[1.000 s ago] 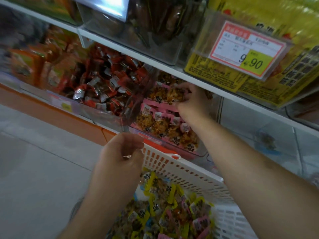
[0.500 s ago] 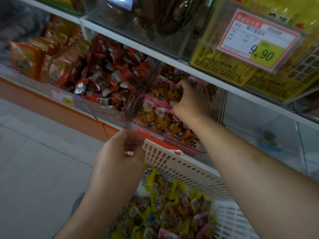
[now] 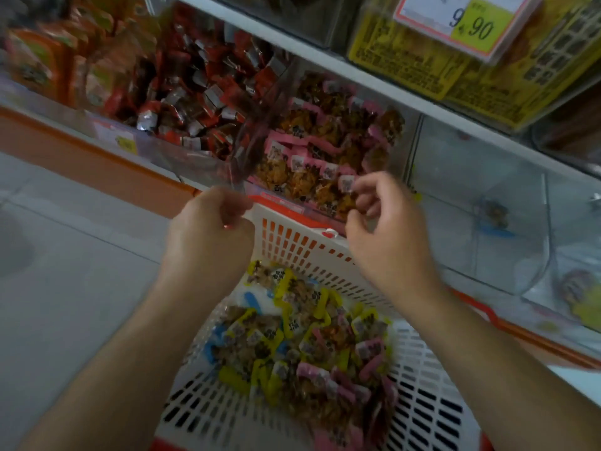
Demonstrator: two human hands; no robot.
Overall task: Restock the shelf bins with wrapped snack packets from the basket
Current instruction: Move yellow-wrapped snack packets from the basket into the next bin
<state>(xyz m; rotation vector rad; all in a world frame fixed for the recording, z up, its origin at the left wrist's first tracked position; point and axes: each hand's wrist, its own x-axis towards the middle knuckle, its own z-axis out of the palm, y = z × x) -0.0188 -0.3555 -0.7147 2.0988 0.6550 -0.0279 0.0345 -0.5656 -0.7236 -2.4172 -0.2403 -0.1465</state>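
Both hands hover above the white basket's far rim (image 3: 312,242), just before the pink-packet bin (image 3: 328,148). Left hand (image 3: 211,226) pinches the bin's clear flap (image 3: 257,125); right hand (image 3: 383,222) hangs loosely curled, holding nothing.

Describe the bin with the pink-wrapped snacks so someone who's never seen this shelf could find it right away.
Find the yellow price tag reading 9.90 on the upper shelf; go down one shelf and left. The pink-packet bin sits just above the white basket. Its neighbour to the left holds red-and-silver packets; the clear bin to its right looks almost empty.
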